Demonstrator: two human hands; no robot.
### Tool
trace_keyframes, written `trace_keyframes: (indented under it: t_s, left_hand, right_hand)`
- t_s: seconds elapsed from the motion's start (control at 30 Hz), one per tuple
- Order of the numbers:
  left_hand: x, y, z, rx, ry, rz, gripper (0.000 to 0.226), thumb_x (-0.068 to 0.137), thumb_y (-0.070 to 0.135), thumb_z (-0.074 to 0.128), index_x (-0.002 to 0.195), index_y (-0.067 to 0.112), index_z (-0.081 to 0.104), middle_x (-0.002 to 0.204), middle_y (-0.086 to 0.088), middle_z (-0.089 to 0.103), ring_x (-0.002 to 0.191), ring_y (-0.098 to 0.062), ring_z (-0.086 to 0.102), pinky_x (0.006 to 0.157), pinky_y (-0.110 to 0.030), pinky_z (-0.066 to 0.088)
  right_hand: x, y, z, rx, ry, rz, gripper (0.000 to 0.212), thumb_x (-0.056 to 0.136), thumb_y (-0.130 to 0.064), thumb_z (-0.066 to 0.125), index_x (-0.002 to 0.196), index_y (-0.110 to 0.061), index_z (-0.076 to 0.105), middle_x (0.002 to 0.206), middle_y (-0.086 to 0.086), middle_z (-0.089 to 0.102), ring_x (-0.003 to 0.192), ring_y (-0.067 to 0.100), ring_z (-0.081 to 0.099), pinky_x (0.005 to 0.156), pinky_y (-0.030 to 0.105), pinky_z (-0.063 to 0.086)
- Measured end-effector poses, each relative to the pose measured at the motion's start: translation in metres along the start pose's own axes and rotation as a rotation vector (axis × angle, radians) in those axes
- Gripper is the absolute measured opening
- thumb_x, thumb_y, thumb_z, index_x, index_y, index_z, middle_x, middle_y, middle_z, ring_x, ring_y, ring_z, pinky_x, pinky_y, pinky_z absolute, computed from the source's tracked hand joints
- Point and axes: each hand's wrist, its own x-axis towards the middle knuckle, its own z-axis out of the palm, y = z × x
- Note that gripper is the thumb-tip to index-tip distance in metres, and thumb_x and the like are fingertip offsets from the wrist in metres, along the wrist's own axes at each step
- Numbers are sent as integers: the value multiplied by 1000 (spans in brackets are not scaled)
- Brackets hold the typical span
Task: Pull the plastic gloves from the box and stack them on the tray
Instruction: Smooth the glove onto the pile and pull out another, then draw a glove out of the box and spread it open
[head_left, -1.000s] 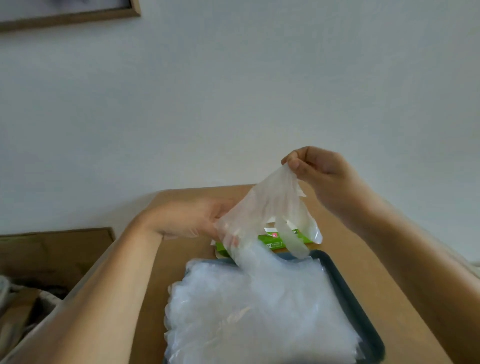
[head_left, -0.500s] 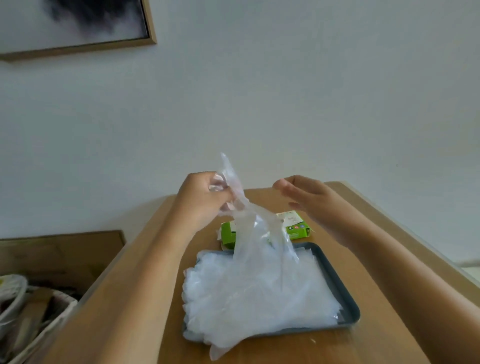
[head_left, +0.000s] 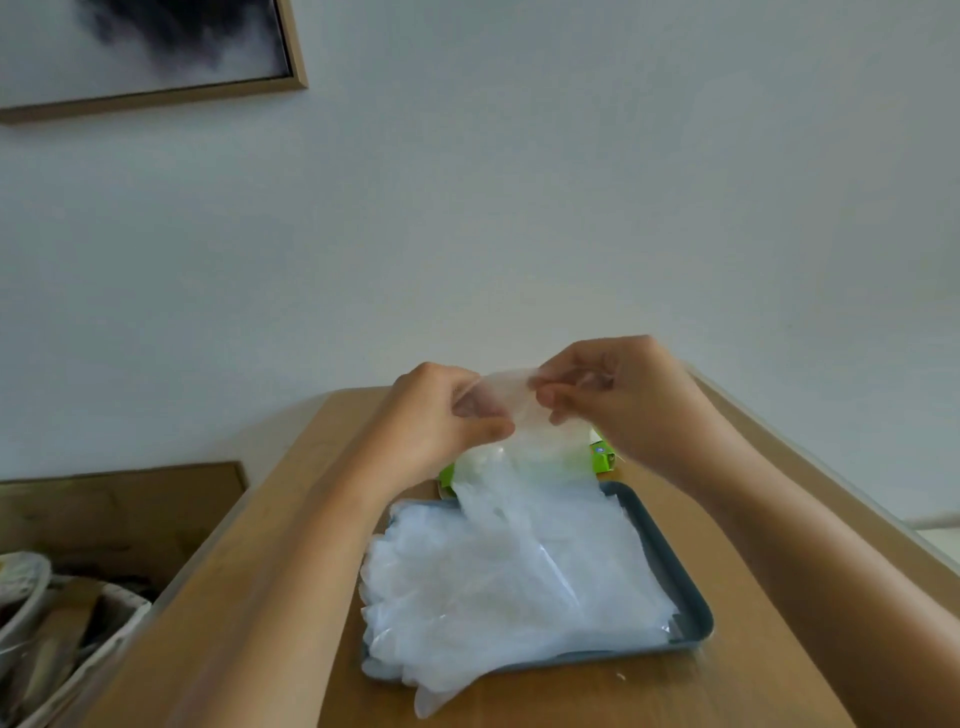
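A clear plastic glove (head_left: 511, 452) hangs between both hands above the tray. My left hand (head_left: 441, 421) pinches its upper left edge and my right hand (head_left: 618, 400) pinches its upper right edge, so the cuff is stretched between them. The glove's lower part drapes down onto a thick stack of clear gloves (head_left: 509, 587) lying on the dark grey tray (head_left: 680, 587). The green glove box (head_left: 601, 457) lies behind the tray, mostly hidden by the glove and my right hand.
The tray sits on a narrow wooden table (head_left: 753, 691) set against a white wall. A basket with clutter (head_left: 57, 629) stands on the floor at the left, beside a wooden board (head_left: 119, 509). A framed picture (head_left: 145, 52) hangs at upper left.
My right hand, open half a second ago, has closed on the glove's top edge beside my left hand. A second ago my right hand held the glove up, my left hand near the box.
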Motion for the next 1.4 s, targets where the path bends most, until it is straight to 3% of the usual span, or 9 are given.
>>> trace_keyframes:
  t_s: [0.2,0.37,0.43,0.57,0.73,0.93,1.2,1.3,1.4]
  left_hand:
    - [3,-6,-4,-464,-74,-155,12,88,10,62,82,12,72,79,-2,71,73,-13,63,70,-26,47]
    - [-3,-1,-14,-415,-184,-113,15,90,16,63,91,4,71,77,-7,72,67,-15,64,69,-28,51]
    - [-5,1,-14,-348,-229,-98,13,88,16,64,90,6,71,73,-4,72,64,-13,64,66,-26,52]
    - [-6,4,-11,-280,-289,-87,11,86,14,69,93,6,70,66,-1,71,60,-11,66,60,-20,50]
    - [-6,-12,-27,0,-557,-96,11,78,14,77,85,21,73,72,-5,72,71,-10,67,70,-20,47]
    - [-4,-38,-44,-213,-617,-220,10,89,2,61,86,6,70,64,-8,69,57,-14,65,56,-18,49]
    - [3,-67,-30,-110,-709,-419,9,79,14,68,80,5,70,64,-6,68,60,-20,64,62,-27,51]
    - [6,-75,-18,-33,-773,-486,35,91,6,58,58,13,68,48,1,60,70,-26,57,69,-33,49]
    - [8,-78,-12,72,-764,-602,30,91,8,59,63,11,69,50,0,61,60,-18,59,54,-19,46]
  right_hand:
    - [6,5,-19,89,-139,195,6,84,-8,70,81,-13,67,66,0,70,61,11,66,70,21,54]
    - [-1,1,-17,-273,-332,129,40,65,-31,86,99,-31,65,96,-16,67,88,-9,59,76,4,44]
    - [-3,0,-7,-231,-311,65,48,64,-37,85,107,-30,64,100,-16,66,93,-7,59,86,12,47]
    - [-5,-1,9,-267,-120,-29,16,86,-31,66,85,-15,69,75,-3,68,67,6,59,66,22,47]
    - [-4,6,15,15,-117,161,30,98,-17,47,73,-10,62,53,-4,61,49,10,59,53,27,53]
    - [-1,33,23,204,-181,364,33,102,-15,41,78,-5,61,42,0,56,34,13,51,41,19,43]
    - [-5,76,26,-180,-217,400,32,97,-20,45,70,-9,59,46,-2,58,29,8,42,38,14,36]
    - [-7,95,28,-329,-239,436,30,94,-23,47,76,-4,62,46,-2,57,26,8,38,34,15,34]
    - [-11,108,34,-481,-293,436,32,94,-27,44,74,-8,60,50,-2,58,36,7,48,46,19,42]
